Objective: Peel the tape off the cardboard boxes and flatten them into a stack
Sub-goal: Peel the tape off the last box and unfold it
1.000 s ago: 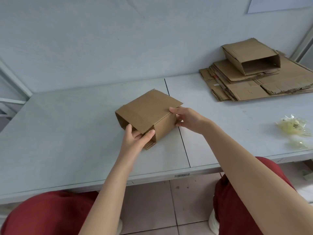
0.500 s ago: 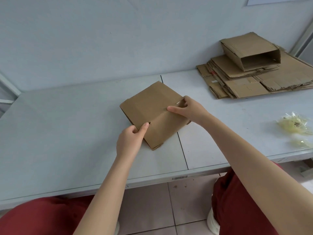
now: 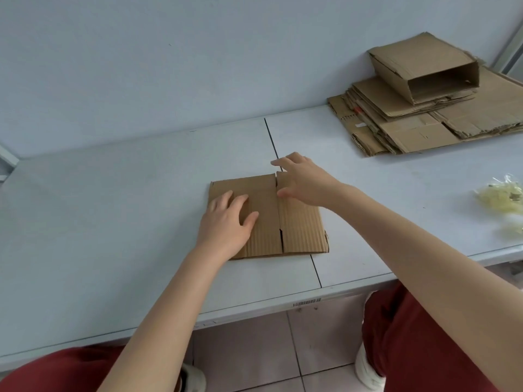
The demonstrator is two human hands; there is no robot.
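Cardboard box [image 3: 300, 227], flattened, lies on the bench [image 3: 113, 222] near the front edge, across the seam between the two bench panels. A slit between two flaps runs down its middle from the far edge to the near edge.

Left hand [image 3: 226, 219] rests palm down on the left half of the box. Its fingers are straight and close together, pressing the board flat, and it grips nothing.

Right hand [image 3: 304, 182] sits at the far right corner of the box, fingers spread and relaxed. The thumb touches the board just beside the slit, and the index finger reaches past the far edge over the bench. This hand holds nothing.

Stack of flattened cardboard [image 3: 424, 128] lies at the far right of the bench against the wall, well apart from the box. One unflattened box [image 3: 418, 63] lies on its side on top of the stack, open end toward the camera.

Crumpled film [image 3: 501, 196], yellowish and clear, lies at the right edge of the view on the bench. A barcode label [image 3: 307, 302] is fixed to the front rim of the bench. Red trousers [image 3: 410, 335] and a tiled floor [image 3: 254, 349] show below the bench.
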